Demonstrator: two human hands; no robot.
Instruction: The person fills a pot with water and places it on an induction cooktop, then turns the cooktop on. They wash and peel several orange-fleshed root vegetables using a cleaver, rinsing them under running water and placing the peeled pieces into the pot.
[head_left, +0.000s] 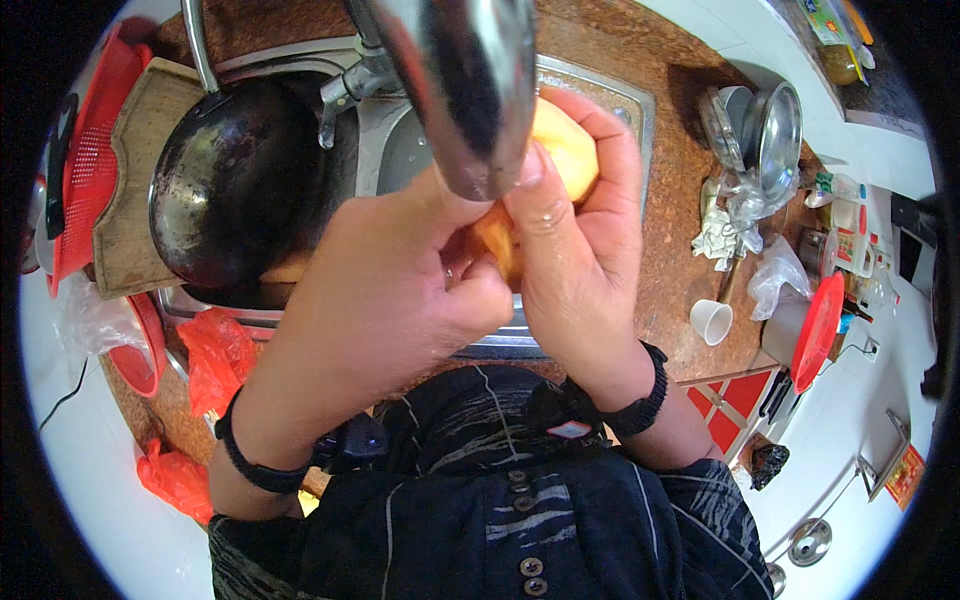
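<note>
My right hand (581, 217) grips a peeled yellow-orange piece of produce (574, 154), its thumb across the top and its fingers around the far side. My left hand (409, 266) is curled around the produce's lower end, where a darker orange part shows between the hands. Its thumb tip is hidden behind the chrome faucet spout (472, 90), which rises close to the camera and covers the produce's left side. Both hands look wet. Beneath them lies the steel sink (637, 112), mostly covered by the hands and spout.
To the left, a blackened wok (240, 180) leans over the other basin, beside a wooden cutting board (139, 180) and a red colander (86, 172). Red plastic bags (217, 356) lie nearer me. A white cup (710, 321), metal pans (776, 139) and a red lid (817, 334) stand right.
</note>
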